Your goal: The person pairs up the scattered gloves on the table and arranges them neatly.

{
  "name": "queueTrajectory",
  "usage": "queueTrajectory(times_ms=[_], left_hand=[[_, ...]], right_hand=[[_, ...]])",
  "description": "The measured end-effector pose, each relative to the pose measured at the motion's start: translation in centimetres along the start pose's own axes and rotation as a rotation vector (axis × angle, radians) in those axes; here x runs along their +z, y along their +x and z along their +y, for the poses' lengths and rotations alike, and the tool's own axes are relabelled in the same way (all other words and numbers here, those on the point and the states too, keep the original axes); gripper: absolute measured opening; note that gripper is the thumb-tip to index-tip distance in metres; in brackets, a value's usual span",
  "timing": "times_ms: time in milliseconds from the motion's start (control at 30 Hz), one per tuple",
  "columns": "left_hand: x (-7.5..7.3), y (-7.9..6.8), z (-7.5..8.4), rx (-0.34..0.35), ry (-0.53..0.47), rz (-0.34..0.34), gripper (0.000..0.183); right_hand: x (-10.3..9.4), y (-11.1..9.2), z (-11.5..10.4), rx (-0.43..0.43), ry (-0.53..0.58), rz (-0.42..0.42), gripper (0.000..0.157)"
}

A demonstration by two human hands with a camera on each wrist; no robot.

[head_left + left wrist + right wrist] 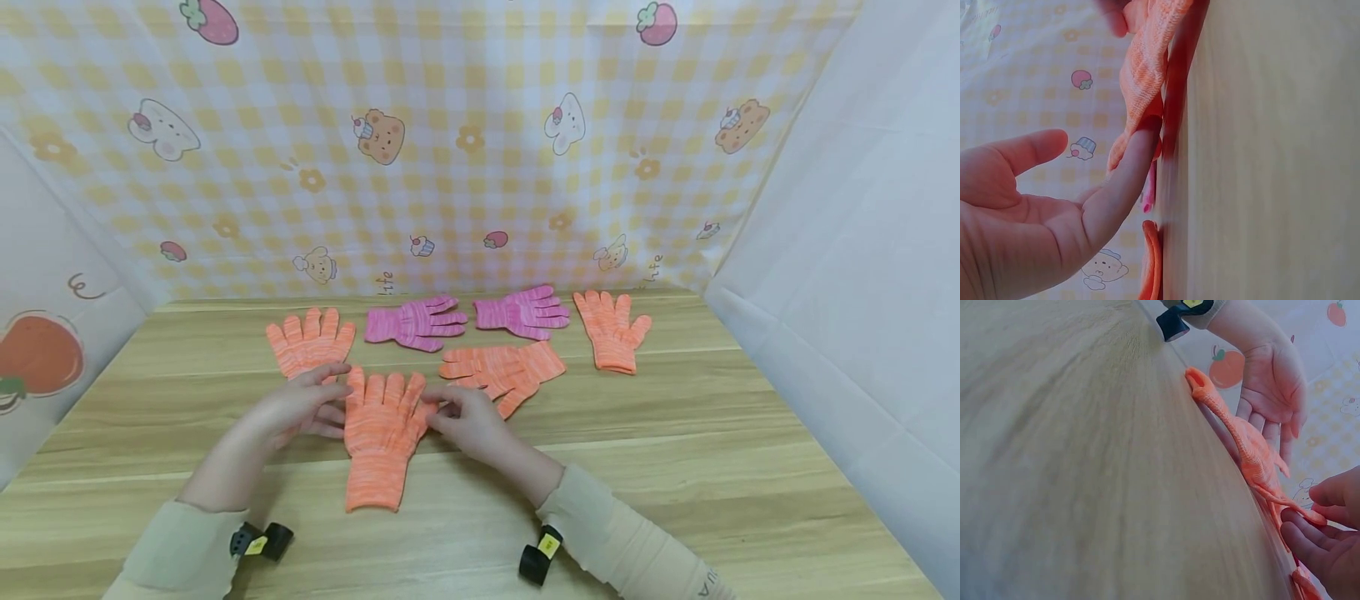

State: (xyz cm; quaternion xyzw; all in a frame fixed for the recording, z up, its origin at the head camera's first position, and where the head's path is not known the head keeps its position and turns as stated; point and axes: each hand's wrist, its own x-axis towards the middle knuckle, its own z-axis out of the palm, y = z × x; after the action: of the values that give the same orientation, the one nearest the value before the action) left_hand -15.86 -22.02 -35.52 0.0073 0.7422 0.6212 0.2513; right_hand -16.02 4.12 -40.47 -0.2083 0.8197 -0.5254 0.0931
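An orange knit glove (pixel 378 437) lies near the middle of the table, cuff toward me and fingers pointing away. My left hand (pixel 303 408) is at its left edge. In the left wrist view, a fairly straight finger (pixel 1125 178) reaches against the glove's edge (pixel 1146 78), with the thumb held apart. On the other side, my right hand (pixel 472 421) has the glove's thumb between its own thumb and fingers. The right wrist view shows that part of the glove (pixel 1300 509) raised off the table, at the fingertips (pixel 1294 525).
Behind lie two pink gloves, one at left (pixel 412 322) and one at right (pixel 525 312). Other orange gloves lie at back left (pixel 311 342), back right (pixel 611 329) and just beyond my right hand (pixel 510 371). A checkered cloth (pixel 465 192) hangs along the table's back edge.
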Motion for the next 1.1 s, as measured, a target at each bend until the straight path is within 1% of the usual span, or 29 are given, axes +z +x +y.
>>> queueTrajectory(times_ms=[267,533,667,800,867,967,1067,1100], left_hand=[[-0.1,0.0,-0.1,0.003,0.069,0.014,0.060],[-0.3,-0.2,0.0,-0.014,0.164,0.028,0.059],[-0.4,-0.5,0.3,0.001,0.225,0.034,0.058],[-0.3,-0.9,0.7,0.029,0.282,0.043,0.058],[-0.2,-1.1,0.8,0.058,0.346,0.053,0.059],[0.2,-1.2,0.8,0.117,0.489,0.058,0.058],[0.7,-1.2,0.7,0.168,0.631,0.035,0.057],[0.8,-1.2,0.7,0.187,0.669,0.016,0.056]], right_hand=[[-0.1,-0.1,-0.2,-0.043,-0.080,0.017,0.028],[-0.6,-0.1,-0.5,-0.080,-0.095,0.007,0.028],[-1.0,-0.1,-0.8,-0.116,-0.127,-0.006,0.028],[-1.2,-0.1,-1.0,-0.165,-0.201,-0.020,0.029],[-1.2,-0.1,-1.1,-0.187,-0.255,-0.042,0.029],[-1.3,-0.1,-1.2,-0.226,-0.363,-0.092,0.032],[-1.3,-0.2,-1.2,-0.260,-0.457,-0.168,0.037],[-1.3,-0.3,-1.2,-0.271,-0.484,-0.194,0.039]])
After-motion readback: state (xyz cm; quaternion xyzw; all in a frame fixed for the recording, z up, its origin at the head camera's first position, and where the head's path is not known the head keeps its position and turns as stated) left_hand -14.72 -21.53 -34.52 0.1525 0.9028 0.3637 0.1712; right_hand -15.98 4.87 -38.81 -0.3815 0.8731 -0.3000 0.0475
